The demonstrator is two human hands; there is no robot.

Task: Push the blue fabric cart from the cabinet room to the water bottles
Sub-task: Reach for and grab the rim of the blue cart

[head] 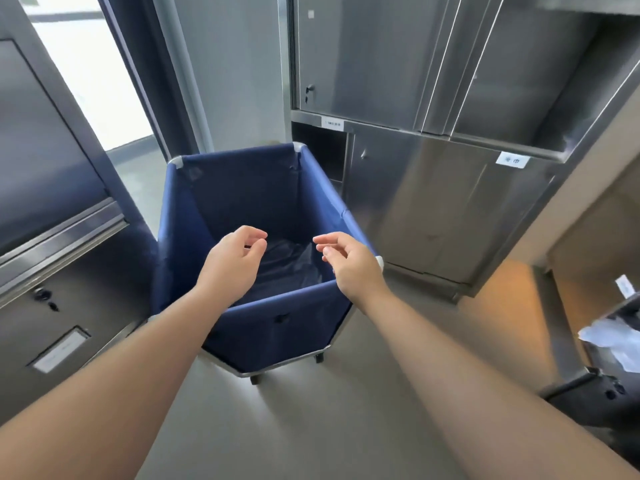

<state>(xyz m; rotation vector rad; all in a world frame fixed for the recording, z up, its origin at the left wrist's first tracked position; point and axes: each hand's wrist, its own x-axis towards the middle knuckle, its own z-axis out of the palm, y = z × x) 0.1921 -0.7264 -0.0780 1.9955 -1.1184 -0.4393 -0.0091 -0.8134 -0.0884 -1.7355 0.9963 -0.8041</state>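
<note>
Two bare hands, left hand [232, 258] and right hand [349, 260], are hovering with fingers loosely curled apart, gripping nothing. Below and beyond them, the square blue fabric cart [256, 216] is standing beside brushed steel cabinets [433, 188].

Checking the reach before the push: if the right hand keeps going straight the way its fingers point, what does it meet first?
Probably nothing at once: the right hand points left over the blue fabric cart, toward the left hand. Depth is unclear.

grey floor [284, 427] carries the blue fabric cart [277, 327] on castors.
</note>
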